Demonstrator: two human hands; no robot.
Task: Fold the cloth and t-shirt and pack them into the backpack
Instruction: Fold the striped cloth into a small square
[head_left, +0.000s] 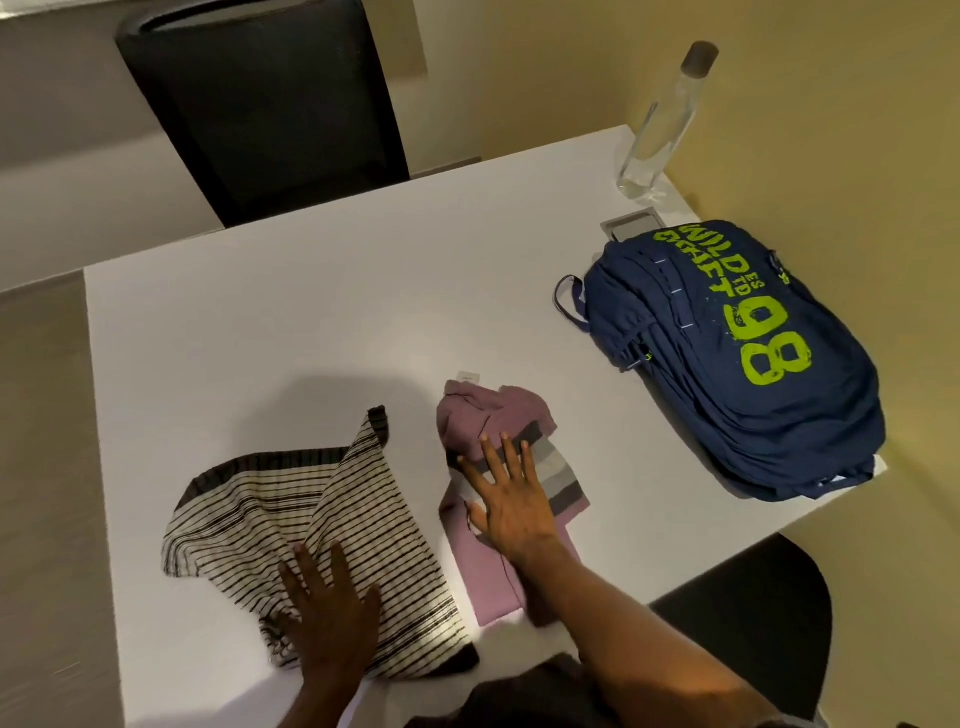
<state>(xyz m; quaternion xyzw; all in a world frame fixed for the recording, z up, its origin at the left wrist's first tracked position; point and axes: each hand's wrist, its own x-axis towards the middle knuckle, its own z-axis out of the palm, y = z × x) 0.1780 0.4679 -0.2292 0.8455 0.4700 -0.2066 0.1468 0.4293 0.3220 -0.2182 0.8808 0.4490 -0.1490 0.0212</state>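
Note:
A cream cloth with dark stripes (260, 519) lies loosely spread near the front of the white table (311, 312). My left hand (327, 613) rests flat on its near part, fingers straight. To its right lies a folded mauve t-shirt with grey and dark bands (483, 571). My right hand (511, 499) presses flat on it with fingers spread. A navy backpack with lime-green lettering (737, 358) lies on its side at the table's right edge, apart from both hands.
A clear bottle with a grey cap (660, 124) stands at the far right corner, beside a grey cable hatch (631, 223). A dark chair (270, 109) stands beyond the far edge; another dark chair (758, 618) sits at the near right.

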